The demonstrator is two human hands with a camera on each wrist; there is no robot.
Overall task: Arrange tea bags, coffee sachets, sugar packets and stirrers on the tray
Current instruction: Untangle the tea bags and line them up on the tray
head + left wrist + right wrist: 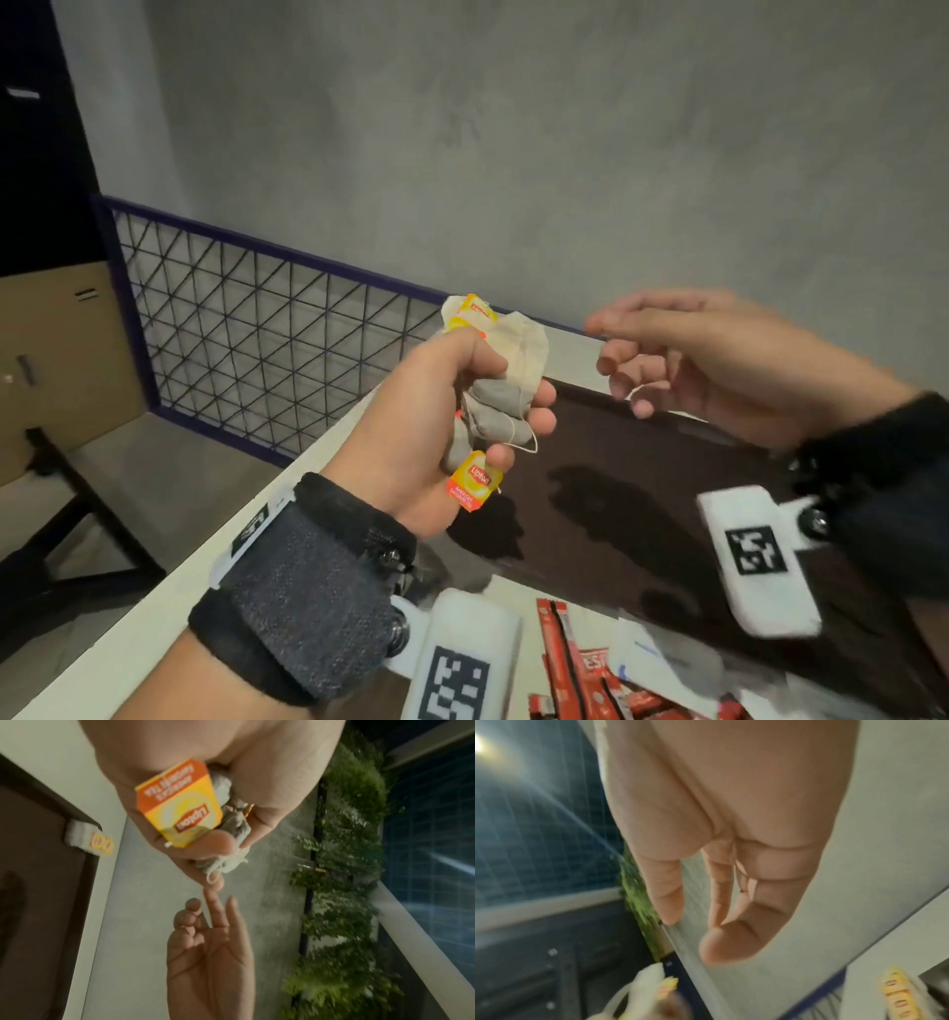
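Left hand [436, 406] clutches a tangled bunch of tea bags [500, 380] above the bench [642, 488], right hand [683, 360] loose-fingered beside it; snagged strings could tear a bag if pulled.

The left hand [447, 411] sits at the centre of the head view, raised, fingers curled in a tight grip. The right hand [693, 360] hovers at centre right, just beside it, thumb and forefinger extended, other fingers loosely curled.
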